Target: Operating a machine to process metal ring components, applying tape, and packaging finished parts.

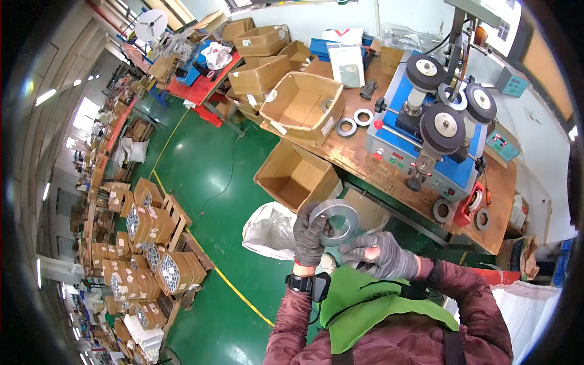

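My gloved left hand (309, 236) grips a grey metal ring (354, 222) by its left side, holding it up in front of my body. To the right of the ring, my gloved right hand (384, 258) is apart from it with fingers curled in. A fingertip shows bare and reddish there; whether those fingers pinch anything small is too hard to see. Just beyond the ring stands an open cardboard box (291, 176), with a white sack (265, 234) on the floor beside it.
On the wooden workbench (359, 152) sit a blue winding machine (389, 137) with black rollers, several loose rings (347, 127), a red tape dispenser (467, 208) and an open cardboard box (298, 100). Pallets with boxes of rings (176, 271) stand left, past a yellow floor line (228, 283).
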`<state>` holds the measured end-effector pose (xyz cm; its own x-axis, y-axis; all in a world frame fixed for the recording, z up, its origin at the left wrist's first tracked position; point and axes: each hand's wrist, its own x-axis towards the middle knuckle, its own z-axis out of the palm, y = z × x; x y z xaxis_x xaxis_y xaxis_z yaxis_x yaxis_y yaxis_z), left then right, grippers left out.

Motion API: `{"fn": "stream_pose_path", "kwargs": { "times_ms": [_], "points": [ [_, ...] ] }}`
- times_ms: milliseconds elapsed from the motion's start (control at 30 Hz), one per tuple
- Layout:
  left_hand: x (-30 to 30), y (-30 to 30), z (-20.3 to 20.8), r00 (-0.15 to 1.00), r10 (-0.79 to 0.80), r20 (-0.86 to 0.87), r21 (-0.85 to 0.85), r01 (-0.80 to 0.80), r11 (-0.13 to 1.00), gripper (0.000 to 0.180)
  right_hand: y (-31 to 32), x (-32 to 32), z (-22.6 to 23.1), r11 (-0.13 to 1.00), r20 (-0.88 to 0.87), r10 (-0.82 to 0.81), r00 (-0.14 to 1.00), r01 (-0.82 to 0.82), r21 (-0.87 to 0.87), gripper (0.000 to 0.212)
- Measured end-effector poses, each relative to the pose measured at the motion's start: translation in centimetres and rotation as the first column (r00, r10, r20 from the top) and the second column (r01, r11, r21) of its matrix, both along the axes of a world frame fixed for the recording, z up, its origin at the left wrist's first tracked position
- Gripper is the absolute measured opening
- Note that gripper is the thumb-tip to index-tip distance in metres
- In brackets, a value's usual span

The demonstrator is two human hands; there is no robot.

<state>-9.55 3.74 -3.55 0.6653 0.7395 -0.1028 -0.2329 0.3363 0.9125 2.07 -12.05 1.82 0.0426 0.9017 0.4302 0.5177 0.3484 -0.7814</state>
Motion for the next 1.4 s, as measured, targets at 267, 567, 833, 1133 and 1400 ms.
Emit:
{"fn": "stream_pose_path", "kwargs": {
  "times_ms": [267, 567, 833, 1133, 1400],
  "points": [
    [-4.0, 2.1, 0.8, 0.983, 0.078, -0.168, 0.517, 0.02, 0.856, 0.028, 5.1, -1.3, 4.6, 0.991, 0.08, -0.117, 0.99, 0.111, 0.076, 0.021],
    [-7.8, 4.9, 3.6, 0.926, -0.324, -0.197, 0.294, 0.37, 0.881, 0.038, 8.8, -1.8, 5.8, 0.949, -0.487, -0.205, 0.849, 0.052, -0.311, 0.021],
    [-8.3, 5.8, 5.1, 0.916, -0.365, -0.164, 0.496, 0.397, 0.772, 0.05, 8.6, -3.3, 2.7, 0.791, -0.721, -0.403, 0.563, -0.182, -0.584, 0.024],
    [-7.7, 4.2, 4.0, 0.93, -0.321, -0.181, 0.212, 0.356, 0.91, 0.045, 7.3, 0.5, 0.4, 0.782, -0.487, -0.556, 0.674, 0.227, -0.58, 0.029],
    [-6.1, 3.2, 3.5, 0.958, -0.239, -0.16, 0.056, 0.25, 0.967, 0.036, 5.5, -1.0, 1.6, 0.929, 0.155, -0.206, 0.966, 0.243, -0.28, 0.044]
  ]
}}
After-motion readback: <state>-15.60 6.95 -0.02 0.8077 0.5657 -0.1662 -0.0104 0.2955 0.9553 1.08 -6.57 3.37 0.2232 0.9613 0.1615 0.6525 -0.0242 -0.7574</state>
